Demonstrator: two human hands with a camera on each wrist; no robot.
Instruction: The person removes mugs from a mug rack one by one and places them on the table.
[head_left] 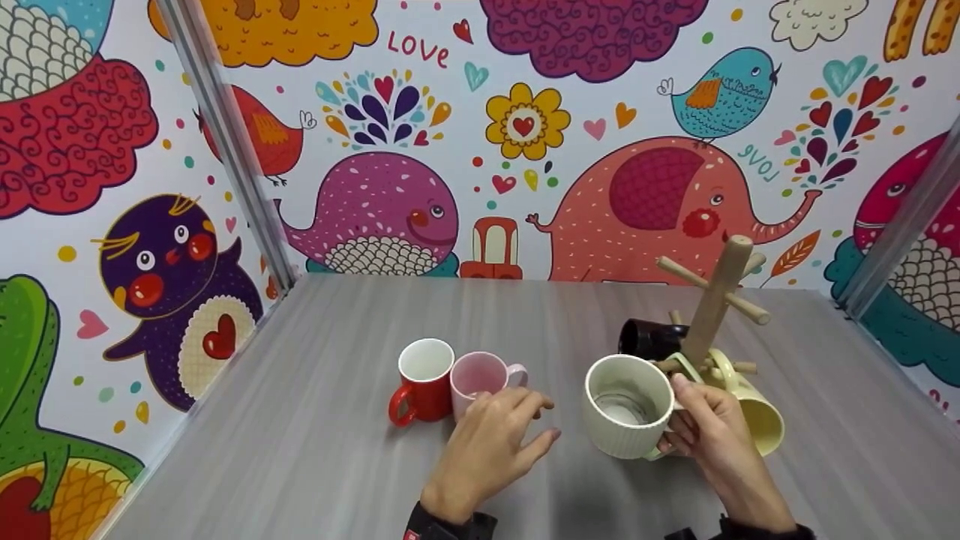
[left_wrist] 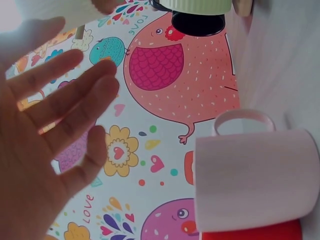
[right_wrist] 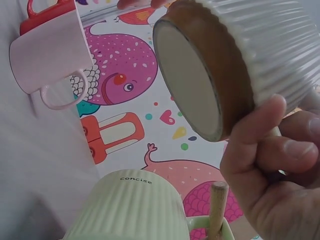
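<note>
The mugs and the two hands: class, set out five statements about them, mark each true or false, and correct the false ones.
1. The right hand holds a white ribbed mug. True.
2. The left hand grips the pink mug. False: it holds nothing.
3. In the head view, the red mug stands to the right of the pink one. False: it stands to the left.
4. A wooden peg passes through the light green mug's handle. True.
5. The light green mug reads "love". False: it reads "concise".

Room left of red mug [head_left: 433,394]; wooden rack [head_left: 718,300], white mug [head_left: 624,436] obstruct right.
</note>
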